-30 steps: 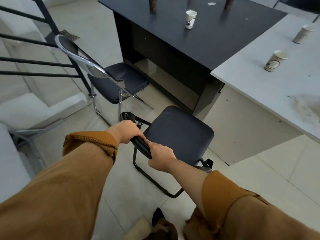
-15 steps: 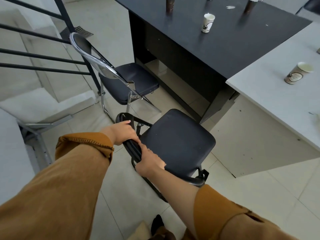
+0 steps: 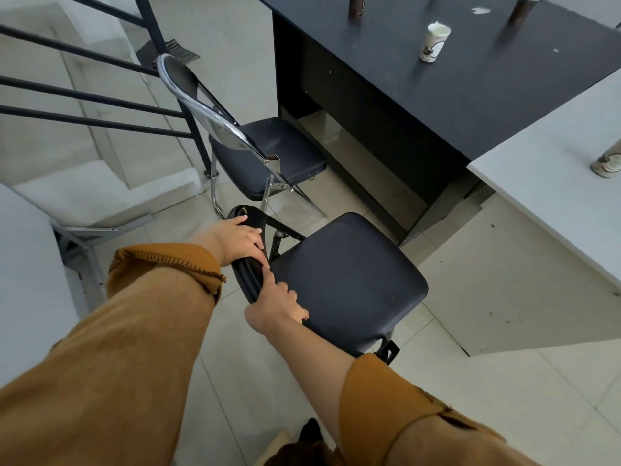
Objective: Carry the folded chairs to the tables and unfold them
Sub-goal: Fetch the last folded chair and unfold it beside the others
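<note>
A black folding chair [image 3: 346, 277] stands unfolded in front of me, its padded seat flat and facing the corner where the two tables meet. My left hand [image 3: 235, 242] lies on top of the black backrest, fingers curled over it. My right hand [image 3: 277, 306] grips the backrest lower down, where it meets the seat's near edge. A second unfolded chair [image 3: 268, 153], chrome-framed with a black seat, stands just beyond, facing the black table [image 3: 470, 85]. The white table [image 3: 554, 196] is at the right.
Paper cups stand on the black table [image 3: 433, 42] and on the white table [image 3: 608, 163]. A black stair railing [image 3: 100, 102] and pale steps [image 3: 100, 193] run along the left. Tiled floor lies between the chairs and the stairs. My foot [image 3: 311, 432] shows at the bottom.
The view has shifted left and closer. My right hand slid down the backrest toward the seat edge. The black chair's seat sits nearer the table corner than before.
</note>
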The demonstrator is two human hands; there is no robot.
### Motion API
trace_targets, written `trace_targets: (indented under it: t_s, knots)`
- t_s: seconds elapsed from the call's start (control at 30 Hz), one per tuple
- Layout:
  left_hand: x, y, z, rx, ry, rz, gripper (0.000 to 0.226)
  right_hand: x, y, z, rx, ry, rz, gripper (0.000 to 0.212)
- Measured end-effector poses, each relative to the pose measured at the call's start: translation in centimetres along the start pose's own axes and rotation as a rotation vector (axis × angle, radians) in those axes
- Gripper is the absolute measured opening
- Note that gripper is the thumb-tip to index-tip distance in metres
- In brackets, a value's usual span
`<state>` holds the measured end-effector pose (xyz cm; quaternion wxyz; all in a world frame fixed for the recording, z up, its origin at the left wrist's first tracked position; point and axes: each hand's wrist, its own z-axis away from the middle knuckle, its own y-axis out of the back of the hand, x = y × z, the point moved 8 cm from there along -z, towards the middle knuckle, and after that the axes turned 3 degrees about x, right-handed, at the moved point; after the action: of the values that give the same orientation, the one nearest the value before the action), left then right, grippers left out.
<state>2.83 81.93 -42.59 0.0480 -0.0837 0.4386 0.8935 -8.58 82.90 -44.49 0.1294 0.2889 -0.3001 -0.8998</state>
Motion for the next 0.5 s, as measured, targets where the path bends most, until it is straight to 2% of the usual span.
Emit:
trace_targets:
  t_s: [0.17, 0.27, 0.37, 0.5]
  knots:
    - [1.2, 0.3, 0.4, 0.004, 0.062, -0.040, 0.070, 1.2, 0.0, 0.7, 0.001, 0.010, 0.000, 0.083]
    - [1.6, 0.3, 0.9, -0.033, 0.143, -0.090, 0.069, 1.7, 0.1, 1.2, -0.057, 0.036, -0.034, 0.090]
    - [2.1, 0.3, 1.0, -0.146, 0.199, -0.151, 0.070, 2.9, 0.3, 1.7, -0.105, 0.064, -0.094, 0.096]
    - [3.1, 1.0, 1.2, -0.395, 0.319, -0.135, 0.067, 5.6, 0.3, 2.7, -0.152, 0.082, -0.164, 0.094]
